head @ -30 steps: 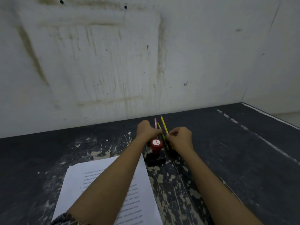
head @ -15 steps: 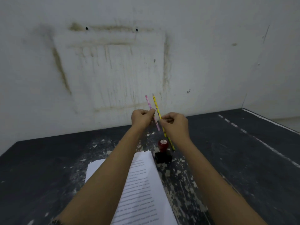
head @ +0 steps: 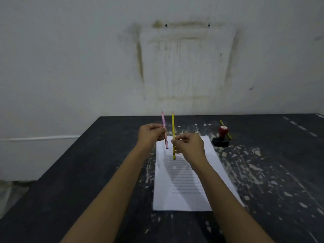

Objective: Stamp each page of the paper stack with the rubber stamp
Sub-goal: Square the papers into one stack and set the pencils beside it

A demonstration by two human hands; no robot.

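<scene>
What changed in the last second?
The left hand took the pink pencil and the right hand the yellow pencil from beside the rubber stamp, lifting them off the table. The stamp, the third pencil and the paper stack stayed put.

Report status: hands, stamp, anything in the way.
Left hand pinches pink pencil, right hand pinches yellow pencil, both upright over paper stack. Rubber stamp untouched on table, off stack's far right corner. Hands occupied; third pencil lies behind stamp.

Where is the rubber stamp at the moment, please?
In the head view, the stamp stands on the table at right, just past the far right corner of the paper, with a pencil lying behind it.
</scene>
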